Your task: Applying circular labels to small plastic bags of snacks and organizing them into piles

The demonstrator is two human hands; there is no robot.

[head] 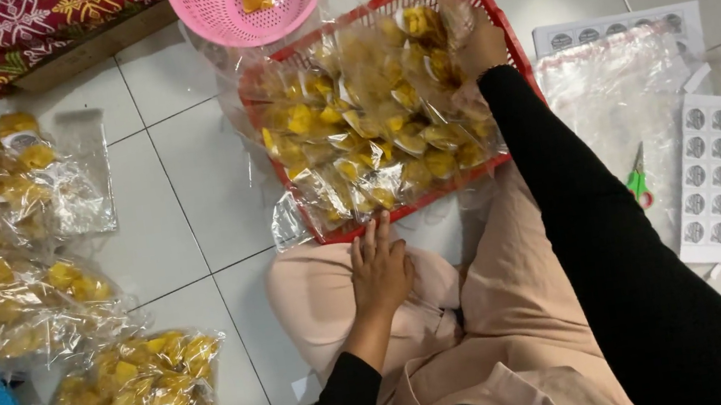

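Left hand (380, 270) rests flat, fingers together; right hand (473, 36) reaches forward, arm outstretched.

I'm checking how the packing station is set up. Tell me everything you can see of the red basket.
The red basket is a rectangular tray of what looks like plastic mesh, with low perforated walls and rounded corners. It sits tilted at an angle on the white tiled floor, in front of the person's knees. It is heaped with small clear bags of yellow snacks that hide its bottom. The right hand reaches into its far corner; the left hand rests on a knee by its near edge.
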